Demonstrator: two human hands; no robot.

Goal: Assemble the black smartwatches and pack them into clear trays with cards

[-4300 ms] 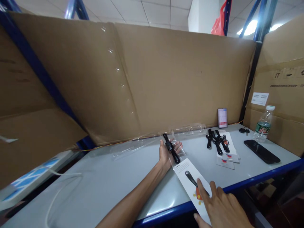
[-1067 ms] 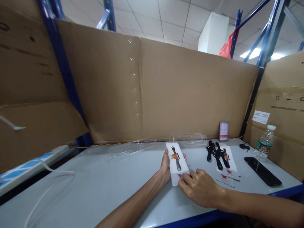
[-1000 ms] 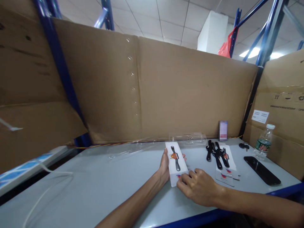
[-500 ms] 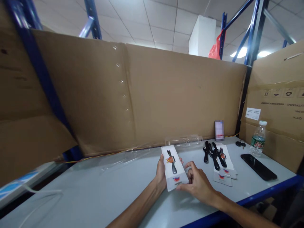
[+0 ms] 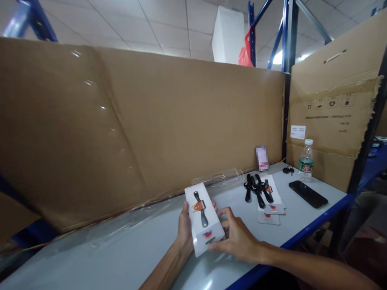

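Observation:
A white packaging box point(image 5: 211, 220), printed with a black-handled tool and a red and blue logo, is tilted above the table. My left hand point(image 5: 185, 227) wraps round its left side, with fingertips showing at the far right edge. At the near right corner, my right hand point(image 5: 238, 237) is closed, its thumb against the flap end with the hanging slot and its fingers bent at the box's side. To the right of the box lie several black-handled tools point(image 5: 259, 195), partly on top of flat white printed packages point(image 5: 269, 219).
Clear plastic packaging point(image 5: 220, 177) lies along the cardboard wall point(image 5: 181, 121). On the right are a black phone point(image 5: 307, 194), a water bottle point(image 5: 306, 163) and keys point(image 5: 288, 170). A small blurred-screen device point(image 5: 261, 158) leans at the back. A blue rail point(image 5: 302, 237) edges the table.
My view has turned to the right, so everything sits farther left in the picture. Both hands keep their hold on the box, which appears slightly closer.

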